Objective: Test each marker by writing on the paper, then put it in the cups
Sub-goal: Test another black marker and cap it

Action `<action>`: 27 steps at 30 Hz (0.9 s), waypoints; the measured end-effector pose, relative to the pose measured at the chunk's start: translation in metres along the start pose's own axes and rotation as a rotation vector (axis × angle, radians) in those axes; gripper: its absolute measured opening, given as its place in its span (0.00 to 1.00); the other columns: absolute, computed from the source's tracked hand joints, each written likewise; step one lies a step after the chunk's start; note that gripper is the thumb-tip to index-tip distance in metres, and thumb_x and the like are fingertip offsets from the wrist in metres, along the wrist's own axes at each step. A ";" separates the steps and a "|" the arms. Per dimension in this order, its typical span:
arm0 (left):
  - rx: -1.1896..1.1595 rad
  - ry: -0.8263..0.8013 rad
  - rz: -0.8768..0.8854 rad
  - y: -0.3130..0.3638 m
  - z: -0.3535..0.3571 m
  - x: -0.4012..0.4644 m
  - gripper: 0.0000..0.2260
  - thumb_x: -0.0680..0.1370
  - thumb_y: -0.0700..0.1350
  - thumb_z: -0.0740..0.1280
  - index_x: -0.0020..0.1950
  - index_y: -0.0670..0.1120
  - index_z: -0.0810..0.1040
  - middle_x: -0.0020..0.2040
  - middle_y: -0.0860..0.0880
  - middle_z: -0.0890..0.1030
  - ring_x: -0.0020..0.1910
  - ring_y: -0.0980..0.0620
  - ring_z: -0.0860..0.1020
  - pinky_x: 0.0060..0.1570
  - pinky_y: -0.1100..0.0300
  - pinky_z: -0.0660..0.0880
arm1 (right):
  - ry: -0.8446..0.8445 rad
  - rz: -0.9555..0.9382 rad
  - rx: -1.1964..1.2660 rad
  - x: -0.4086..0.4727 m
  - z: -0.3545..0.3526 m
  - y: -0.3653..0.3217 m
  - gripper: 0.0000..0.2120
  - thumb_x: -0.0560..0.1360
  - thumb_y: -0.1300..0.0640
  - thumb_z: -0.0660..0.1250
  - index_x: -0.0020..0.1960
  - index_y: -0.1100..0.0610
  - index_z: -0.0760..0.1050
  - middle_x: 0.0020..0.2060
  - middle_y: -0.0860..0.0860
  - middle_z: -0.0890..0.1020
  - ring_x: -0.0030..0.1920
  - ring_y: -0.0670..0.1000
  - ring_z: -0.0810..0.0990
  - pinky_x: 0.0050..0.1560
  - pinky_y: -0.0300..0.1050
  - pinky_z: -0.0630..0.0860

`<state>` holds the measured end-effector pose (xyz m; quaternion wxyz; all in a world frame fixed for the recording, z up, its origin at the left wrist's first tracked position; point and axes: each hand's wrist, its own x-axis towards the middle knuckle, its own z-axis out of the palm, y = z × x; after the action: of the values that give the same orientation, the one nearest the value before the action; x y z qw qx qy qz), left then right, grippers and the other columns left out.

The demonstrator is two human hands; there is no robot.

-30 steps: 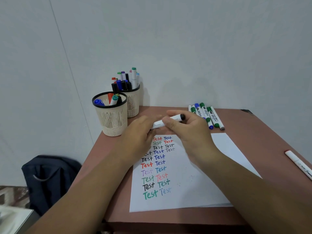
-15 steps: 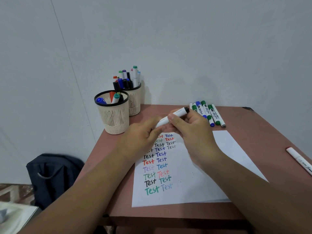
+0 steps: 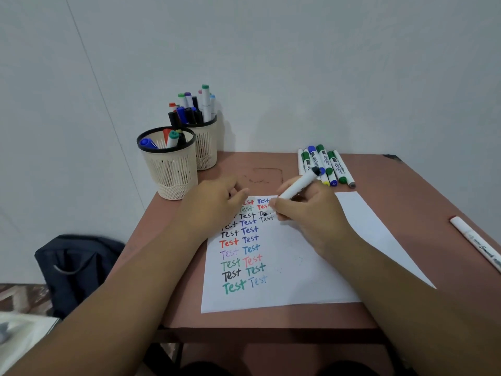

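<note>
Head view: we grip the white marker (image 3: 295,189) in our right hand (image 3: 311,215), fingers curled round its barrel, black tip touching the paper (image 3: 311,272) beside the rows of "Test". Our left hand (image 3: 214,204) rests on the paper's upper left corner, fingers loosely curled; whether it holds anything we cannot tell. Two cups (image 3: 173,172) stand at the table's (image 3: 401,202) far left; loose markers (image 3: 325,165) lie far right.

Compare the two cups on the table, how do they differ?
The front cup stands nearer the person and holds only a few markers; the back cup, close to the wall, is packed with many, standing well above its rim. Both are cream slatted cups with black rims, upright on the table.
</note>
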<state>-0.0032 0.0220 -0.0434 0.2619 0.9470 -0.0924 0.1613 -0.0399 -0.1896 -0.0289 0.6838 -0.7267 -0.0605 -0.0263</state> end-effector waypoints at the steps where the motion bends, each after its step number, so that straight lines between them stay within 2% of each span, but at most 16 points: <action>1: 0.018 -0.014 -0.004 -0.001 0.001 0.001 0.08 0.80 0.60 0.64 0.48 0.58 0.78 0.40 0.62 0.81 0.41 0.60 0.79 0.42 0.54 0.78 | -0.008 0.013 -0.016 0.000 0.000 0.000 0.08 0.71 0.65 0.78 0.43 0.56 0.80 0.34 0.54 0.82 0.36 0.54 0.81 0.44 0.52 0.81; 7: 0.080 -0.064 0.005 0.002 -0.001 -0.001 0.06 0.80 0.57 0.65 0.53 0.58 0.80 0.48 0.62 0.82 0.45 0.59 0.79 0.45 0.52 0.79 | -0.049 0.035 -0.104 -0.001 0.002 0.001 0.08 0.72 0.63 0.78 0.44 0.57 0.79 0.33 0.53 0.82 0.35 0.53 0.81 0.43 0.52 0.81; 11: 0.091 -0.075 0.004 0.004 -0.003 -0.002 0.06 0.80 0.57 0.65 0.53 0.59 0.80 0.48 0.62 0.82 0.42 0.60 0.79 0.43 0.52 0.79 | -0.049 0.032 -0.155 0.000 0.003 0.002 0.07 0.72 0.62 0.79 0.43 0.55 0.81 0.34 0.53 0.83 0.35 0.52 0.82 0.45 0.56 0.84; 16: 0.090 -0.075 -0.002 0.004 -0.003 -0.002 0.06 0.80 0.58 0.65 0.52 0.59 0.79 0.47 0.62 0.82 0.41 0.61 0.79 0.43 0.53 0.79 | -0.072 0.037 -0.181 -0.001 0.001 0.001 0.07 0.72 0.61 0.78 0.44 0.58 0.80 0.34 0.54 0.82 0.33 0.51 0.81 0.42 0.51 0.81; 21: 0.091 -0.090 -0.015 0.005 -0.003 -0.001 0.06 0.80 0.58 0.65 0.52 0.59 0.79 0.45 0.63 0.80 0.41 0.61 0.78 0.43 0.53 0.79 | -0.053 0.032 -0.148 0.002 0.001 0.004 0.07 0.72 0.60 0.80 0.43 0.56 0.81 0.33 0.53 0.83 0.34 0.51 0.82 0.42 0.51 0.82; 24: 0.086 -0.095 -0.022 0.005 -0.004 -0.001 0.06 0.80 0.57 0.65 0.52 0.59 0.79 0.46 0.63 0.80 0.42 0.61 0.78 0.44 0.54 0.79 | -0.072 0.023 -0.161 0.001 0.002 0.004 0.07 0.72 0.59 0.80 0.43 0.54 0.82 0.33 0.52 0.84 0.35 0.51 0.83 0.45 0.55 0.84; 27: 0.074 -0.090 -0.024 0.005 -0.003 -0.002 0.06 0.80 0.57 0.66 0.52 0.59 0.80 0.46 0.62 0.81 0.43 0.61 0.78 0.44 0.53 0.79 | -0.045 0.017 -0.181 0.002 0.002 0.006 0.07 0.72 0.58 0.80 0.44 0.53 0.81 0.39 0.53 0.85 0.44 0.55 0.86 0.51 0.61 0.85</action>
<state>-0.0070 0.0198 -0.0390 0.2244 0.9633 -0.0869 0.1186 -0.0376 -0.1878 -0.0345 0.6138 -0.7865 -0.0670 -0.0097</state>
